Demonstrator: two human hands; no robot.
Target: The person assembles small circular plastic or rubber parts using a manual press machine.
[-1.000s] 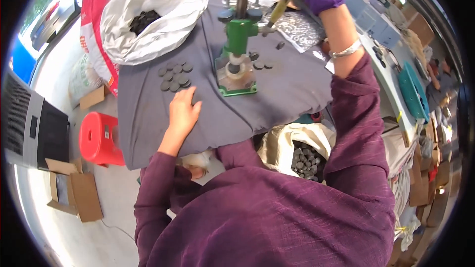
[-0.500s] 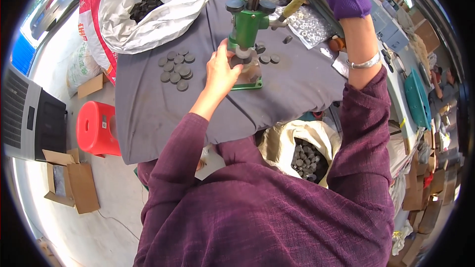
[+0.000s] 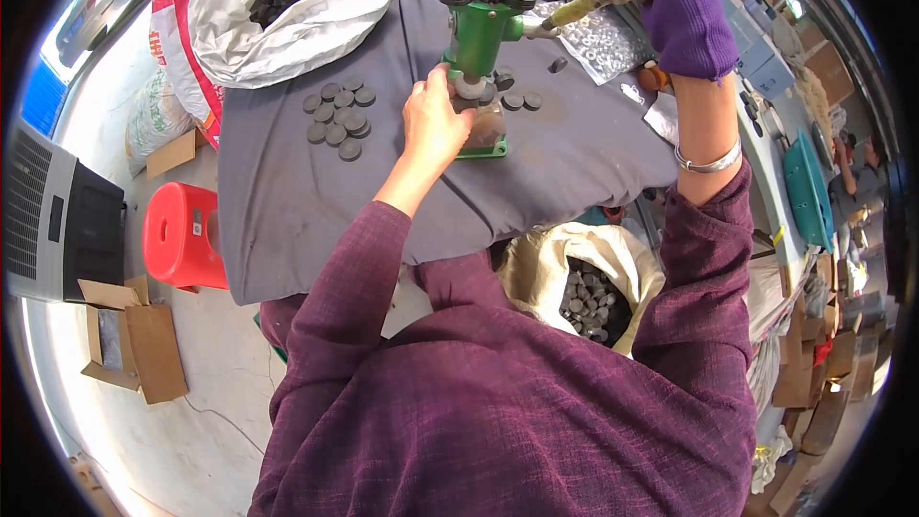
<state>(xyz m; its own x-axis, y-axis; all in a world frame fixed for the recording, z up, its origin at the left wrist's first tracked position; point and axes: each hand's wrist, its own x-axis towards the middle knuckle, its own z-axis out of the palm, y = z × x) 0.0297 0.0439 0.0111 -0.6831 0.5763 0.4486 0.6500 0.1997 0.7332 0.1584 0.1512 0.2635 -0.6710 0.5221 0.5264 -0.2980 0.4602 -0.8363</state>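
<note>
A green hand press (image 3: 476, 38) with a steel column stands on the cloth-covered table in front of me. My right hand (image 3: 675, 5), in a purple knitted glove, is closed round the end of its lever (image 3: 584, 7), near a red knob. Bare, my left hand (image 3: 436, 120) curls at the press's working spot, fingertips beside the pale ram (image 3: 469, 88). Whatever those fingers hold is hidden. Several dark round discs (image 3: 340, 117) lie left of that hand. More discs (image 3: 522, 100) lie just right of the press.
A white sack (image 3: 325, 33) of black pieces stands at the back left. Clear bags of small rings (image 3: 603, 43) lie beyond the lever. Below the table's front edge sits a cream sack (image 3: 536, 273) of grey pieces. A red stool (image 3: 177, 235) stands to the left.
My right hand has brought the lever lower and nearer to me. My left hand stays at the press, its fingers now covering the dark disc seen there before. The whole view has shifted slightly.
</note>
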